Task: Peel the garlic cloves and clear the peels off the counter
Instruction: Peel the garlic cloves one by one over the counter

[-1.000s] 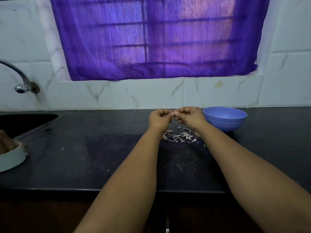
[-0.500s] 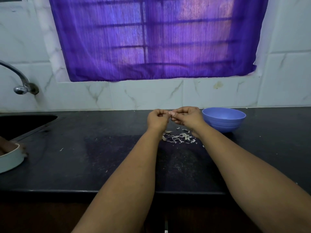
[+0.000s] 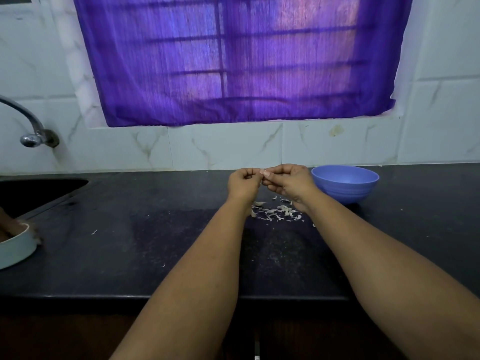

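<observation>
head cam: single view | you look forward and down, counter (image 3: 104,255) near | curtained window (image 3: 233,61) at 12 o'clock

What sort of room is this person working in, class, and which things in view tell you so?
Most likely a home kitchen. A curved metal tap hangs over a sink sunk into the black stone counter, the wall behind has marbled white tiles, and pale garlic peels lie scattered beside a blue plastic bowl.

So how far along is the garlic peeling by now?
Some peeling looks done: pale papery peels lie scattered on the black counter. In hand: the left hand and right hand pinch something small between them, probably a clove. Left: clearing the peels. The blue plastic bowl's contents cannot be seen.
</observation>
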`<action>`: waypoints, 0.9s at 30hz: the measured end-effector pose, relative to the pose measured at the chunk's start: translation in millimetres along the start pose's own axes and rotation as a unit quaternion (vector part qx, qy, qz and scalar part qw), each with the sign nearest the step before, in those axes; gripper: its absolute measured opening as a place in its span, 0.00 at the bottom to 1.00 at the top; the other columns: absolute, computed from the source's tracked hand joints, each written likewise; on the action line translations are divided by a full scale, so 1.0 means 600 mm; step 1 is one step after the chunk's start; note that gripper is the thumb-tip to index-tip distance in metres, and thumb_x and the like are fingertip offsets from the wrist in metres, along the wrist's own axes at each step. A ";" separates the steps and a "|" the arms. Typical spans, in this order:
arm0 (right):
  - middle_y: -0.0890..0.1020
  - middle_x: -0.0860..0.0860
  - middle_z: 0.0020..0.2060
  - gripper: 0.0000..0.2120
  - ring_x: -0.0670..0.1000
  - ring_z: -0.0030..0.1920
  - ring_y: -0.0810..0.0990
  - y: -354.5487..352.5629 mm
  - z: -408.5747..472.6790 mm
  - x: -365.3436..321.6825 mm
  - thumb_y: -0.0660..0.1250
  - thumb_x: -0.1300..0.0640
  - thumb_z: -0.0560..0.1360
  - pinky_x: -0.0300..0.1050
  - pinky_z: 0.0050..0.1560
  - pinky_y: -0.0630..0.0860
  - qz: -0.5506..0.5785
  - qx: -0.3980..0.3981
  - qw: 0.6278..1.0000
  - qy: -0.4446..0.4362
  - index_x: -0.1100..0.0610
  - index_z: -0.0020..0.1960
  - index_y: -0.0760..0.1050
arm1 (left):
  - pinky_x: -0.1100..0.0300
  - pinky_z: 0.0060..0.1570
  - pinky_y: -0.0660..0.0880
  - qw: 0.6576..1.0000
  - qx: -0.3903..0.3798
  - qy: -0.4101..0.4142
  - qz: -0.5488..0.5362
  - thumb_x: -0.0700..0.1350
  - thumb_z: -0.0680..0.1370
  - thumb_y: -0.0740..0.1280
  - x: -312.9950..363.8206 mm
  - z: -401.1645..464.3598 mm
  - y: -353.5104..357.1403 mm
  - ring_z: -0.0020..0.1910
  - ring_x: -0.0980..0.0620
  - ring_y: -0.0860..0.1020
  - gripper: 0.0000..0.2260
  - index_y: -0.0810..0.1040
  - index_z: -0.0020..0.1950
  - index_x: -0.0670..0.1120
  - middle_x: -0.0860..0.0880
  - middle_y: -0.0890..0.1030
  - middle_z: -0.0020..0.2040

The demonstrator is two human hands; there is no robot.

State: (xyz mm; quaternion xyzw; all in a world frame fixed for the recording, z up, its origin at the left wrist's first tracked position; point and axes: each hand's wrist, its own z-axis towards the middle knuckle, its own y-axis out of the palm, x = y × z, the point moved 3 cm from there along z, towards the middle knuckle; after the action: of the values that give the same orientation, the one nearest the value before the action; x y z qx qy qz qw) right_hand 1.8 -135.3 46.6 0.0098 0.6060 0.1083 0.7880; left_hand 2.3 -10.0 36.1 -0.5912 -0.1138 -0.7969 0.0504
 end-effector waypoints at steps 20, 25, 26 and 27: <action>0.81 0.52 0.36 0.03 0.46 0.37 0.80 -0.007 0.013 0.004 0.69 0.66 0.74 0.36 0.41 0.79 0.035 -0.003 0.999 0.003 0.59 0.43 0.78 | 0.61 0.35 0.67 0.983 -0.049 0.071 0.162 0.43 0.82 0.58 0.014 -0.013 0.017 0.37 0.54 0.69 0.08 0.69 0.43 0.48 0.45 0.73 0.47; 0.82 0.52 0.35 0.02 0.48 0.37 0.81 -0.044 0.033 0.010 0.73 0.60 0.73 0.41 0.44 0.79 -0.373 0.049 0.922 -0.097 0.57 0.46 0.81 | 0.53 0.48 0.69 0.982 0.028 0.020 0.185 0.45 0.80 0.55 0.015 -0.009 -0.003 0.47 0.46 0.72 0.09 0.72 0.45 0.44 0.41 0.76 0.52; 0.84 0.52 0.37 0.02 0.49 0.39 0.81 -0.045 0.037 0.014 0.73 0.59 0.72 0.42 0.45 0.78 -0.442 0.034 0.890 -0.108 0.56 0.45 0.82 | 0.52 0.47 0.68 0.983 0.053 -0.002 0.175 0.45 0.79 0.54 0.017 -0.007 -0.011 0.46 0.44 0.72 0.11 0.72 0.42 0.43 0.38 0.77 0.51; 0.85 0.53 0.40 0.02 0.49 0.39 0.80 -0.043 0.040 0.018 0.73 0.60 0.73 0.42 0.45 0.77 -0.483 0.013 0.868 -0.111 0.57 0.45 0.83 | 0.53 0.44 0.67 0.984 0.075 -0.018 0.163 0.45 0.78 0.53 0.019 -0.006 -0.017 0.43 0.44 0.71 0.13 0.71 0.38 0.43 0.36 0.77 0.48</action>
State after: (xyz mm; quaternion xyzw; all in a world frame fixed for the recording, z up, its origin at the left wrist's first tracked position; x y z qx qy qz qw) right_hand 31.5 -155.8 38.9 -0.2624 0.4448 -0.2955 0.8037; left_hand -6.5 -0.1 44.5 -0.6108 -0.0762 -0.7563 0.2216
